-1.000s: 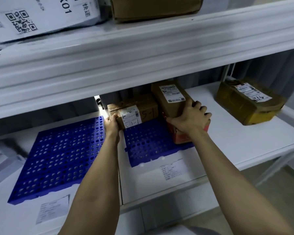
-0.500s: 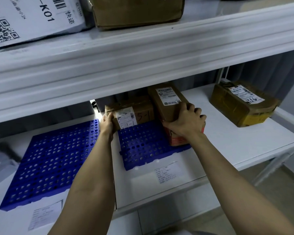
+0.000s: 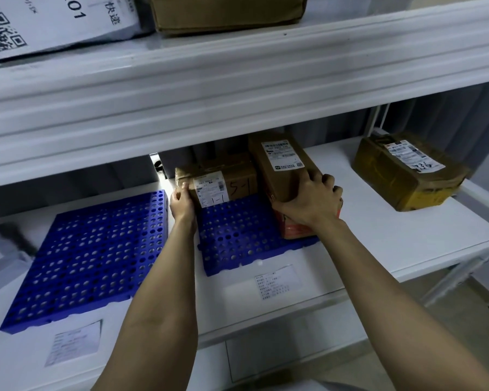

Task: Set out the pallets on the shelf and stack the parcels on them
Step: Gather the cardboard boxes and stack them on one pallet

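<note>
Two blue perforated pallets lie on the white shelf (image 3: 407, 244): a bare left pallet (image 3: 91, 255) and a smaller middle pallet (image 3: 237, 238). At the back of the middle pallet sits a low brown parcel (image 3: 223, 182) marked 5-1; my left hand (image 3: 182, 203) grips its left end. Beside it a taller brown parcel (image 3: 283, 162) with a white label rests on a red-orange box (image 3: 297, 230). My right hand (image 3: 311, 204) clasps that taller parcel's near right corner. A third tape-wrapped parcel (image 3: 407, 170) stands on the shelf at the right, off the pallets.
The upper shelf (image 3: 237, 74) overhangs closely and carries a white mailer bag (image 3: 54, 21) and a brown box (image 3: 226, 12). A grey bag (image 3: 0, 258) lies at the far left. Paper labels (image 3: 277, 280) are stuck on the shelf in front of each pallet.
Both hands stay on their parcels with hardly any shift. The view has wobbled slightly, first left, then back right.
</note>
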A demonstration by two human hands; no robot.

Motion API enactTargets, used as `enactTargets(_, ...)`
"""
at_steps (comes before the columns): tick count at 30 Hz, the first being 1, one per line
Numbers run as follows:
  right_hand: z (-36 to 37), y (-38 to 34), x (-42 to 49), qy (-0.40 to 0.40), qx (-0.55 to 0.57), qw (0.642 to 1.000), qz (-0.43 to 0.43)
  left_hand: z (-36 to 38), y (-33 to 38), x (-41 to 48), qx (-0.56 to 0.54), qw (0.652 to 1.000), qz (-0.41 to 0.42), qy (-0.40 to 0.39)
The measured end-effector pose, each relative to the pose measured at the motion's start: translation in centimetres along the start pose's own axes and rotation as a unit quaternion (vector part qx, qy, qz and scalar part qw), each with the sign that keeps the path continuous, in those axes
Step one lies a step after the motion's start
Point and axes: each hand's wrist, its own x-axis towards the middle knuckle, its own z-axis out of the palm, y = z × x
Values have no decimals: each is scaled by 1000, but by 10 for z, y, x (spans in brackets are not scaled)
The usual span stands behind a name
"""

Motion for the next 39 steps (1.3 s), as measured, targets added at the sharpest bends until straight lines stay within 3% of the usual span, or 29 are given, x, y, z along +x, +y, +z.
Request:
enactTargets(11,-5,7,2,-25,13,999,-24,1,5,-3,62,997,11,33)
enactTargets(17,-9,4,-9,15,37,998,-45,3,13,-19,168,982,31,84)
enactTargets(22,-19,-4,-21,51,43,995,-73,8,38,-67,304,936,123,130)
enactTargets(30,-30,-26,-57,68,68,983,-157,-5,52,-140,381,864,326,34)
enactTargets(39,-47,-68,-114,118,136,946,-271,-57,91,-235,453,769,451,-9)
